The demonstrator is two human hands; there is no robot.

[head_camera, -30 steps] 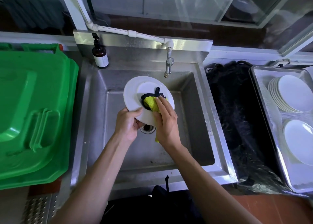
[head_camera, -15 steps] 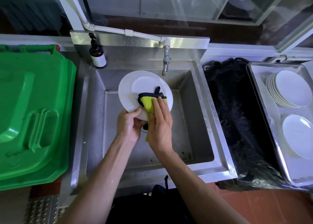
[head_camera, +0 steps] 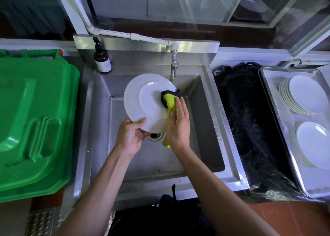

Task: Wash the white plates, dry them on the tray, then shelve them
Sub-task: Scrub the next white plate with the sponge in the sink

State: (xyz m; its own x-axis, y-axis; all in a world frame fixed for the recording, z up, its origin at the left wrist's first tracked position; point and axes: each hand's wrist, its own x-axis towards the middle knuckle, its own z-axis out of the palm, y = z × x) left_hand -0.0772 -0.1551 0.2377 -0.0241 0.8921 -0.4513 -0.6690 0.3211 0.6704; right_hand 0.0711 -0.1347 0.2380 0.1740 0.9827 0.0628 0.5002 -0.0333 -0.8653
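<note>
Yellow cloth (head_camera: 170,102) under right hand (head_camera: 179,126) hides plate (head_camera: 142,103) edge.

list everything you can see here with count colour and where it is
plate: 1, white, held tilted over the sink
cloth: 1, yellow with dark edge, on the plate's right side
sink: 1, steel, centre
tap: 1, metal, behind the sink, above the plate
pipe: 1, white, along the back wall to the tap
bottle: 1, brown pump type, sink's back left corner
bin lid: 1, green, left of the sink
black sheet: 1, between sink and tray
tray: 1, steel, far right
plate stacks: 2, white, in the tray
left hand: grips the plate's lower rim
right hand: presses the cloth on the plate
</note>
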